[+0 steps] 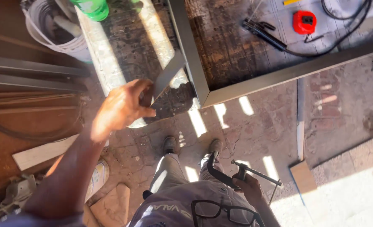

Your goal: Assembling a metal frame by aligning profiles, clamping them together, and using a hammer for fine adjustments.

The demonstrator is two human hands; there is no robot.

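My left hand (pixel 121 107) pinches a flat metal strip (pixel 166 77) just beyond my fingers; my right hand (pixel 248 187) grips 1 black clamp (pixel 226 176).

Two hands: left hand (pixel 121 107) and right hand (pixel 250 190). One flat metal piece (pixel 166 77), one clamp (pixel 232 173), one red tape measure (pixel 304 22), one white bucket (pixel 56 29), one green bottle (pixel 92 8), two shoes (pixel 169 145).

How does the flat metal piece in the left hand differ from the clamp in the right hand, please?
The flat metal piece is a plain, straight grey strip, while the C-clamp is dark and curved with a threaded screw. The left hand holds the strip raised over the workbench; the right hand keeps the clamp low, near the legs. Both are metal and each is gripped in one hand.
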